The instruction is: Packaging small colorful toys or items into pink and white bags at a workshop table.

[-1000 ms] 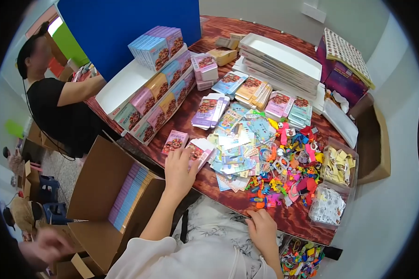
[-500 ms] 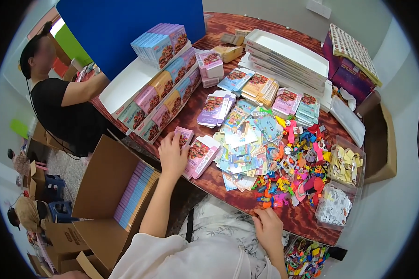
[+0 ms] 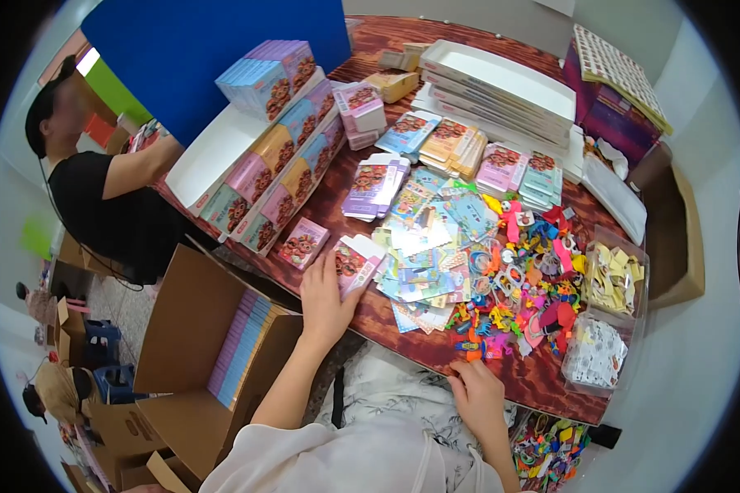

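My left hand (image 3: 327,302) is at a small stack of flattened pink cartons (image 3: 356,261) near the table's front edge, its fingers and thumb closed about the near end. Just left of it lies a folded pink box (image 3: 303,244), apart from the hand. My right hand (image 3: 478,396) rests at the table's front edge, holding nothing, fingers extended. To the right of the cartons spreads a heap of printed cards and sticker sheets (image 3: 423,259). Beyond them is a pile of small colourful plastic toys (image 3: 522,283). Flattened purple cartons (image 3: 375,187) lie behind the pink stack.
Display trays of filled boxes (image 3: 259,185) stand at the left, empty white trays (image 3: 501,82) at the back. More carton stacks (image 3: 452,146) lie mid-table. A clear bin (image 3: 604,353) sits right. An open cardboard box (image 3: 193,329) stands lower left. A person (image 3: 99,181) works beyond.
My left hand has let go of the folded pink box, which now lies flat on the table, and has moved right and nearer to the flattened pink cartons. My right hand stays put.
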